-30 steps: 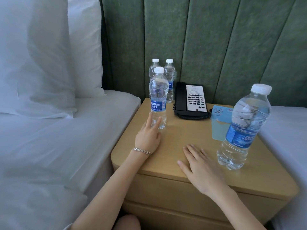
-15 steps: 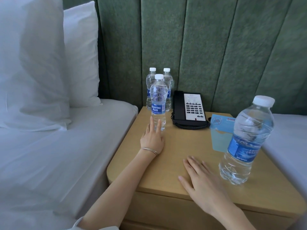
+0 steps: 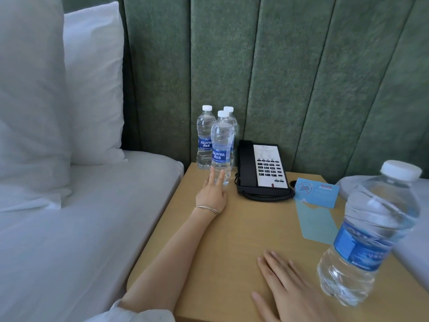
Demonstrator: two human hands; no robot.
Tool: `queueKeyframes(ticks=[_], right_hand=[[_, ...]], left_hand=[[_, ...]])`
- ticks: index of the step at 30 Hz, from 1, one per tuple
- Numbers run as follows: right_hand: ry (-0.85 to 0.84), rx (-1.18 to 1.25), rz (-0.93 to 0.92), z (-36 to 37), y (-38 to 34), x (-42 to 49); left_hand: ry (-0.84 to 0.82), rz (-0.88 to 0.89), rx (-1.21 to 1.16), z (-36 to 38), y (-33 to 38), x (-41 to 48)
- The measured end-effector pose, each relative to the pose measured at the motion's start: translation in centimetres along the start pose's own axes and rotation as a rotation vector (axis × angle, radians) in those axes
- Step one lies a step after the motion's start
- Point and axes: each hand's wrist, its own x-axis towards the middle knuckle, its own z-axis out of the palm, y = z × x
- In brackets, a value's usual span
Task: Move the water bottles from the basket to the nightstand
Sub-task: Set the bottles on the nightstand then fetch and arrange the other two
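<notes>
Four bottles already stand on the pale wooden nightstand counter (image 3: 243,228), so the job looks to be at the tidying stage rather than the carrying stage. The basket is out of view, and whether more bottles wait in it cannot be told. The left hand (image 3: 212,194) reaches to the back corner with its fingers (image 3: 212,177) straight and released, gripping nothing; two fingertips touch the lower part of the front clear plastic water bottle with a blue label and white cap (image 3: 221,147). That bottle stands upright just ahead of two matching small bottles (image 3: 204,138) by the green padded headboard (image 3: 278,77), and just beside the black desk telephone with a white keypad panel (image 3: 260,169). The right hand (image 3: 290,291) lies flat on the counter, fingers relaxed and empty, just beside a larger clear water bottle (image 3: 369,233) near the front right edge; a light blue paper card (image 3: 315,205) lies between that bottle and the telephone. The next move probably calls for a low, gentle push to seat the front bottle against its neighbours, since a push higher up could tip it. After that, the fingers need lifting off cleanly.
</notes>
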Motion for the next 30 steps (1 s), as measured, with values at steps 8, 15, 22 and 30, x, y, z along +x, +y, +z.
queueKeyframes(ticks=[8,15,22,30], right_hand=[[-0.043,-0.106,-0.075,0.3,0.5,0.9],[-0.041,-0.124,-0.125,1.8,1.0,2.8],[-0.033,-0.099,-0.175,2.3,1.5,3.0],[-0.059,-0.087,-0.122,2.3,1.3,2.8]], left_hand=[[0.177,-0.164,-0.339,1.1,0.3,2.4],[0.193,-0.193,-0.445,1.7,-0.5,5.5],[0.197,-0.270,-0.498,1.9,-1.2,7.1],[0.190,-0.252,-0.517,2.2,-1.7,7.4]])
